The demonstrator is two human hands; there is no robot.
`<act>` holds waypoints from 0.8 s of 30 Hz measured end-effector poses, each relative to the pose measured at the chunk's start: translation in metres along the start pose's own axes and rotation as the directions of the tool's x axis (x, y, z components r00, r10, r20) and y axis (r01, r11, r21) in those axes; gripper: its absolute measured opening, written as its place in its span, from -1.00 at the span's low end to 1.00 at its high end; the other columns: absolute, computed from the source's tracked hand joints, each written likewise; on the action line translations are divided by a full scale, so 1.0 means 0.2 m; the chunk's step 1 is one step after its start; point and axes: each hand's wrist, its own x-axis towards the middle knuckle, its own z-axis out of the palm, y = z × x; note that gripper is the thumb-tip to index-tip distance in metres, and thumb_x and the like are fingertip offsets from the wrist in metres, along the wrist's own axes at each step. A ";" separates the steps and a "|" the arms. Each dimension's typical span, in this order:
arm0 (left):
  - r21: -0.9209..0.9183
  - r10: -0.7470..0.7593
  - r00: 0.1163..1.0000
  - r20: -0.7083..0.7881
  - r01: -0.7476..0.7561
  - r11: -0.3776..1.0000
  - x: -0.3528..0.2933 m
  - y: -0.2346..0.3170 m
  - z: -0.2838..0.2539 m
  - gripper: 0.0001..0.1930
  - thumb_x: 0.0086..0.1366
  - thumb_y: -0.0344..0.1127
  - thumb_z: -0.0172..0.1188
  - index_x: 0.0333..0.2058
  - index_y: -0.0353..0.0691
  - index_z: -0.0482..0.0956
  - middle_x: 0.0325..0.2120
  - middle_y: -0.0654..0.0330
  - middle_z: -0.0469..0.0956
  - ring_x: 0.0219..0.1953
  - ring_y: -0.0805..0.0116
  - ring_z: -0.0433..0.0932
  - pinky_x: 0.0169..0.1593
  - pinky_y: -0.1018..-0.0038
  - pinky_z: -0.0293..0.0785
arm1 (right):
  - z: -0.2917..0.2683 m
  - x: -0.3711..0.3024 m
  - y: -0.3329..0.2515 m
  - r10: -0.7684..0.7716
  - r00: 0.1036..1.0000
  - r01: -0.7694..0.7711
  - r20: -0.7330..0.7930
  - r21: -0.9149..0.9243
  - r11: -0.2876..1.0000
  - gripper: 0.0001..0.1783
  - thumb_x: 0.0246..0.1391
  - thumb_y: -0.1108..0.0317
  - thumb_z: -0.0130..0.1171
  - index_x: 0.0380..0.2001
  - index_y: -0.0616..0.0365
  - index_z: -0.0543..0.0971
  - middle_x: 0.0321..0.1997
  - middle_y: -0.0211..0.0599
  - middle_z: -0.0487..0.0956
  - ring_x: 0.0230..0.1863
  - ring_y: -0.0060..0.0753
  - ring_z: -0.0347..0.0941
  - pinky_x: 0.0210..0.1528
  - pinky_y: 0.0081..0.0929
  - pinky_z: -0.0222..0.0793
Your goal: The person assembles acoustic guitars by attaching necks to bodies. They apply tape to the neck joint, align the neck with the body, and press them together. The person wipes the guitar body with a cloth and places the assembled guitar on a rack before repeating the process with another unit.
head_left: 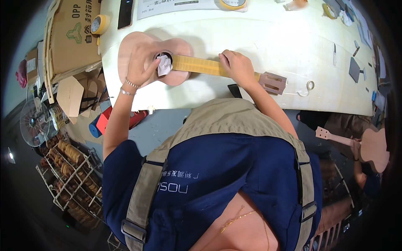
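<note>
An unfinished wooden ukulele (pixel 180 45) lies face up on the white table, its neck pointing right. Yellow tape (pixel 199 65) covers the fretboard, and the slotted headstock (pixel 272 82) is bare brown wood. My left hand (pixel 140 67) lies spread over the lower body, its thumb reaching to the soundhole. A crumpled printed paper slip (pixel 165 67) sticks out of that hole beside the thumb. My right hand (pixel 238 67) is curled round the neck near the headstock; some of its fingers are hidden.
Tape rolls (pixel 100 24), a dark phone (pixel 125 14), a knife (pixel 334 54) and a small roll (pixel 310 85) are on the table (pixel 259 33). A cardboard box (pixel 73 42), fan (pixel 33 119) and loaded rack (pixel 75 175) stand left. Another person holds a ukulele (pixel 372 148) at right.
</note>
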 end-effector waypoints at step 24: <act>0.224 -0.147 0.960 -0.237 0.202 0.953 -0.31 0.06 0.19 -0.76 0.08 -0.11 0.08 -0.28 0.02 0.58 -0.22 0.21 0.37 -0.05 0.16 0.25 0.07 0.20 -0.08 | -0.02 -0.01 -0.04 0.027 0.999 -0.027 0.017 0.024 0.999 -0.78 0.09 0.25 0.04 -0.47 0.18 0.52 -0.51 -0.12 0.53 -0.45 -0.05 0.45 -0.39 -0.23 0.33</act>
